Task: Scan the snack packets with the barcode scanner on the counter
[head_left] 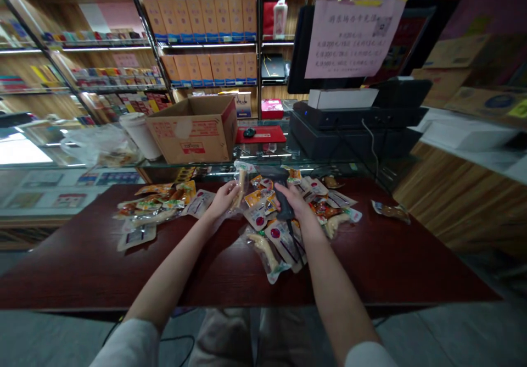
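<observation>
My left hand (pixel 224 199) is closed on a clear vacuum-sealed snack pack (pixel 241 184) with a pale, long piece of food inside, held upright above the table. In my right hand (pixel 291 201) is a dark handheld barcode scanner (pixel 284 205), its head pointing toward the left and its cable hanging down over the packs. Beneath and around it lies a pile of sealed snack packs (pixel 282 238), some orange, some white with a dark red dot. Nearest me in that pile is a clear pack with a pale chicken foot-like piece (pixel 265 251).
Another heap of snack packs (pixel 158 205) lies on the left of the dark red table (pixel 197 279). One brown pack (pixel 390 211) rests at the right. Behind stand an open cardboard box (pixel 193 131), a mouse (pixel 249 133) and a monitor with a pink paper sign (pixel 349 37).
</observation>
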The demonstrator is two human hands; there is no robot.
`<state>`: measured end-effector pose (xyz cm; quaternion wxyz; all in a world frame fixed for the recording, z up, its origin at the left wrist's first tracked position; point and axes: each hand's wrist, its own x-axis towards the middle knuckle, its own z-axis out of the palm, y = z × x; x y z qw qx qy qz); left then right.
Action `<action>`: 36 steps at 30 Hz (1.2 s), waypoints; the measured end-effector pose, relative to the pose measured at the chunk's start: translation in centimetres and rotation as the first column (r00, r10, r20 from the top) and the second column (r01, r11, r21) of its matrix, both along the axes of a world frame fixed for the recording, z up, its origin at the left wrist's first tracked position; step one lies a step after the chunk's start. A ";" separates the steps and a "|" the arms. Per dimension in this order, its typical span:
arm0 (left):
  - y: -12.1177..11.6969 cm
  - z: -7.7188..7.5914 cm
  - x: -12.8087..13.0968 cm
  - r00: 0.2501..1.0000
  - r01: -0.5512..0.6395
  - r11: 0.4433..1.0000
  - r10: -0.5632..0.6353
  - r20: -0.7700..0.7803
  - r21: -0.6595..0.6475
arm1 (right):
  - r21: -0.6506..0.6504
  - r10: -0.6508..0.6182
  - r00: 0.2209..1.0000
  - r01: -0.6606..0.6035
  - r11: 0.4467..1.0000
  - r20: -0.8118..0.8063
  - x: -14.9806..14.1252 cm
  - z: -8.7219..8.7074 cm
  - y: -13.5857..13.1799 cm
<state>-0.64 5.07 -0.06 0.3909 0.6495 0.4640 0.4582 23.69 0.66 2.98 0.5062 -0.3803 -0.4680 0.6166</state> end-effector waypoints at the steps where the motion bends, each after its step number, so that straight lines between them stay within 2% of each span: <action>1: -0.6 0.0 -0.4 0.999 0.028 0.999 -0.027 0.046 -0.034 | 0.003 0.019 1.000 -0.019 1.000 0.013 -0.4 0.1 -0.3; 5: -2.2 0.0 -1.2 0.980 0.098 0.985 -0.071 0.184 -0.143 | 0.014 0.079 0.997 -0.079 0.997 0.017 -1.7 0.2 -1.0; 9: -2.5 -0.2 -1.2 0.935 0.168 0.955 -0.076 0.345 -0.244 | 0.022 0.093 0.995 -0.092 0.996 -0.026 -2.3 -0.3 -1.0; 13: -2.4 -0.2 -1.2 0.779 0.282 0.913 -0.038 0.626 -0.295 | 0.012 0.082 0.995 -0.081 0.997 -0.056 -2.2 -0.9 -0.7; 15: -2.3 0.0 -1.3 0.699 0.333 0.894 -0.019 0.715 -0.301 | 0.003 0.088 0.995 -0.088 0.996 -0.055 -2.2 -1.0 -0.6; 22: -2.3 1.3 -2.3 0.447 0.469 0.815 0.115 0.887 -0.341 | -0.022 0.093 0.995 -0.094 0.995 -0.047 -2.4 -1.3 -0.6; 24: -2.3 1.4 -2.7 0.401 0.494 0.803 0.130 0.907 -0.333 | -0.038 0.101 0.995 -0.101 0.994 -0.025 -2.5 -1.2 -0.7; 26: -2.2 1.4 -3.0 0.401 0.499 0.797 0.135 0.906 -0.340 | -0.057 0.127 0.992 -0.127 0.990 -0.002 -2.7 -1.0 -0.9; 29: -1.9 1.2 -3.3 0.467 0.492 0.772 0.156 0.870 -0.403 | -0.071 0.170 0.985 -0.169 0.983 0.016 -2.9 -0.7 -1.2; 33: -1.7 1.0 -3.1 0.546 0.420 0.806 0.143 0.826 -0.417 | -0.053 0.170 0.985 -0.169 0.984 0.010 -3.1 -0.3 -1.5; 36: -1.7 0.9 -2.7 0.580 0.416 0.819 0.094 0.809 -0.394 | -0.044 0.174 0.985 -0.173 0.984 0.005 -3.1 -0.2 -1.7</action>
